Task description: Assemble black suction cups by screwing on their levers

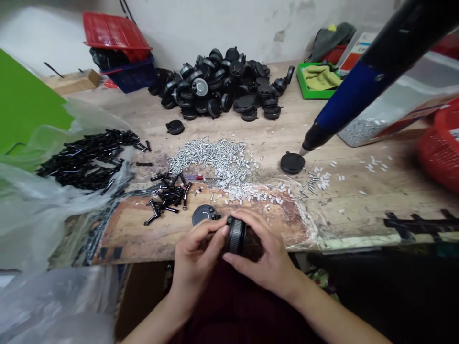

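Note:
A black round part with a ribbed rim [236, 236] is held on edge at the bench's front edge. My right hand [267, 253] curves around it, thumb below and fingers over the top. The thumb and forefinger of my left hand [201, 248] pinch its left upper edge; any small piece between those fingertips is hidden. Just behind my left hand lies a black disc [204, 215] with a curved mark on its face. Close by are a loose heap of short black bar-shaped parts [170, 193] and scattered small white sleeves [247, 191].
A blue and black power screwdriver [344, 100] hangs at the right, its tip by another black round part [292, 163]. Metal screws [208, 155] lie mid-bench. Behind is a pile of black round parts [222, 83]; a plastic bag [39, 191] of black bars lies left, a red basket [442, 148] right.

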{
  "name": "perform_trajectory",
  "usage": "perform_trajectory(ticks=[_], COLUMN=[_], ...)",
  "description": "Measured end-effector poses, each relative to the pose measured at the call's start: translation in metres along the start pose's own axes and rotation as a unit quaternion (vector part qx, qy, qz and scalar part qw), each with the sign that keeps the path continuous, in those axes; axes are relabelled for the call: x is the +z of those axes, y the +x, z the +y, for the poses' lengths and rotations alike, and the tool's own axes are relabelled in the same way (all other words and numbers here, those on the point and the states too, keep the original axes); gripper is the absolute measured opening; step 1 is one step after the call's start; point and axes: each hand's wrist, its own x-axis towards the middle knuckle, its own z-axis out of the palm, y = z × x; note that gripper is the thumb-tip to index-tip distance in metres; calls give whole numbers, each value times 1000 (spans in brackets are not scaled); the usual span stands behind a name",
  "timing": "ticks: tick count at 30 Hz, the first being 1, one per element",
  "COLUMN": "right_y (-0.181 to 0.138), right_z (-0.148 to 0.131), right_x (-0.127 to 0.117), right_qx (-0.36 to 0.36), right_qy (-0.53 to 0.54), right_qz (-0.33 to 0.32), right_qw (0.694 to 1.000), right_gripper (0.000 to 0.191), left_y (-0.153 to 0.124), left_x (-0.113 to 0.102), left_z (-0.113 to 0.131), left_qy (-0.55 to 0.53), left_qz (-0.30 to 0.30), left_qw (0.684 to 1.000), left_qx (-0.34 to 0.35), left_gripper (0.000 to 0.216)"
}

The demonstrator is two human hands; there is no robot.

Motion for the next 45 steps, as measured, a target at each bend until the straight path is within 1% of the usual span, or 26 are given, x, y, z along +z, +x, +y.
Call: perform_trajectory(ticks=[2, 4, 11, 17, 21, 23, 26, 29, 31, 33, 35, 37, 39, 41, 43, 45], right_y=[0, 0, 0, -1, 2, 5, 9, 12, 13, 16, 19, 24, 29, 33, 35, 37], right_z=[-2, -2, 2, 2, -3, -7, -11, -10, -7, -2, 2, 6, 10, 13, 16, 19], right_x=[-5, -9, -7, -8, -7, -3, 6, 13, 15, 15, 14, 13, 12, 11, 11, 11], right_qx=[-13, -21, -39, -19, 6, 26, 39, 38, 51, 88, 137, 179, 214, 249, 276, 290], right_qy=[-2, -3, -24, -29, -39, -68, -106, -95, -76, -52, -13, 53, 139, 218, 279, 326], right_qz=[-25, -35, -26, -30, -30, -24, -22, -26, -26, -15, 20, 64, 94, 103, 101, 99], right_qw=[1000, 999, 999, 999, 999, 997, 993, 994, 995, 995, 990, 980, 962, 938, 914, 894], right_gripper=[62, 62, 63, 62, 63, 57, 40, 37, 36, 33, 30, 27, 25, 25, 27, 28], left_y=[-1, -2, 1, 1, -3, -4, -6, -8, -9, -9, -3, 9, 26, 46, 66, 83], left_x=[-3, -5, -7, -8, -8, -8, -8, -10, -12, -16, -22, -30, -39, -46, -48, -45], left_z=[1, 3, -1, -3, -8, -12, -19, -22, -20, -17, -14, -15, -19, -26, -31, -34], left_qy=[17, 30, 62, 68, 66, 71, 80, 88, 104, 121, 140, 175, 226, 267, 304, 343], left_qz=[-9, -20, -39, -42, -18, 0, 20, 14, -5, -26, -35, -24, -7, -5, -27, -60], left_qw=[999, 998, 992, 992, 993, 992, 986, 981, 980, 979, 977, 971, 963, 956, 947, 932], left_qx=[26, 41, 100, 99, 95, 108, 146, 175, 172, 161, 159, 162, 146, 117, 101, 103], left_gripper=[18, 19, 21, 20, 23, 25, 26, 27, 27, 27, 26, 21, 15, 14, 15, 15])
